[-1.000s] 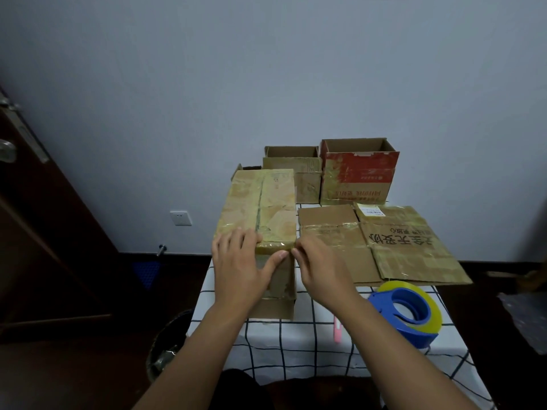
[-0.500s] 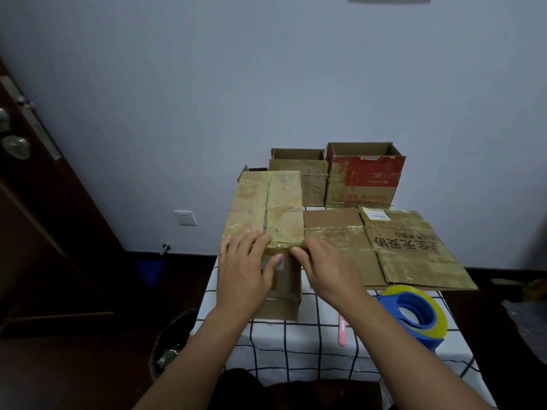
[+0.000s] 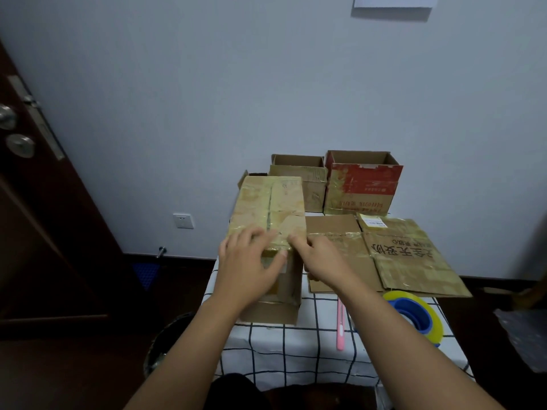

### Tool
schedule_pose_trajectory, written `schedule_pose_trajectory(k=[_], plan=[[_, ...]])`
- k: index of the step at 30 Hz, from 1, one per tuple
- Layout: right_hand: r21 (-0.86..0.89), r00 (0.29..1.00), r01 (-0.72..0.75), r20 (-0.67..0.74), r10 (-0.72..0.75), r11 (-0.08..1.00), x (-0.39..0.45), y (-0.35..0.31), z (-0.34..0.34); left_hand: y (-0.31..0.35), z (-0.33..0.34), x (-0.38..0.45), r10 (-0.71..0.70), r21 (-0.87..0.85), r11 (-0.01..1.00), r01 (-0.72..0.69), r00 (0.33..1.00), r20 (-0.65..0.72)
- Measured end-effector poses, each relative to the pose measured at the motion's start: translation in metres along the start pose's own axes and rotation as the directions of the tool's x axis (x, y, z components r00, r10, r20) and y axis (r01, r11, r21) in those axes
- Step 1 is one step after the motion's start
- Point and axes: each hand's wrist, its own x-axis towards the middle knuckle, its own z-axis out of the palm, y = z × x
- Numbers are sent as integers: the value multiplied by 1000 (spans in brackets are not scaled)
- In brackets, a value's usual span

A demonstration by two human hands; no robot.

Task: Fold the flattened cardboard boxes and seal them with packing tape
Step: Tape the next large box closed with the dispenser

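A tall folded cardboard box (image 3: 269,205) stands on the left of the table, its closed top flaps covered in shiny tape. My left hand (image 3: 248,267) lies flat over its near top edge, fingers spread on top and thumb down the front face. My right hand (image 3: 319,261) touches the box's near right corner with its fingertips on the tape. A flattened cardboard box (image 3: 393,255) with dark printed characters lies to the right. A yellow tape roll on a blue dispenser (image 3: 414,315) sits near the table's right front.
The table has a white cloth with a black grid (image 3: 296,350). Two open boxes stand at the back, a plain one (image 3: 299,179) and a red one (image 3: 364,184). A pink cutter (image 3: 340,327) lies by the dispenser. A bin (image 3: 165,347) and a dark door (image 3: 35,202) are at left.
The view has tilted up slightly. My left hand's fingers have slid further onto the box top, and my right hand's fingertips have moved left along the near edge.
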Motion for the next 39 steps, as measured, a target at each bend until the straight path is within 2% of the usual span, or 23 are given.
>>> schedule_pose_trajectory(k=[3,5,7,9,13,15,17,20,23,25,27,29,33,37,39], plan=[[98,992,-94,88,85,991,0,-8,-1,-8,-16,17,-307,-40,951,305,950,-50],[138,986,-147,102,133,980,-2,-12,-4,-21,-23,31,-498,-115,852,511,858,127],[162,977,-193,118,175,968,0,-13,-4,-27,-23,37,-533,-278,732,623,776,336],[190,979,-181,130,158,965,0,-17,0,-27,-23,37,-490,-318,740,593,798,350],[299,998,-63,16,61,952,-8,-18,9,-24,-30,26,-468,-327,789,520,854,227],[411,1000,21,-14,-17,911,-14,-13,10,-28,-36,17,-425,-429,783,451,891,162],[514,993,111,-35,-109,850,-20,-7,9,-31,-39,8,-303,-588,743,320,944,131],[683,987,143,-48,-152,716,-20,-7,2,-33,-43,0,-234,-735,622,269,960,153],[831,993,86,-28,-114,549,-22,-10,-3,-35,-47,-5,-208,-896,342,283,953,221],[881,995,30,19,-98,473,-24,-6,-3,-35,-47,-9,-208,-932,225,283,949,238],[905,998,-25,46,-40,425,-26,1,-2,-33,-48,-12,-272,-952,125,280,932,239],[889,996,-72,87,-12,452,-24,7,-2,-37,-48,-14,-280,-947,101,306,922,268],[811,988,-81,143,-61,580,-28,4,2,-48,-43,-18,-278,-885,167,435,882,381],[743,998,-45,66,-7,668,-25,4,9,-61,-38,-19,-298,-865,217,452,875,382],[743,998,-49,57,9,667,-23,8,15,-69,-33,-19,-293,-834,270,481,866,405]])
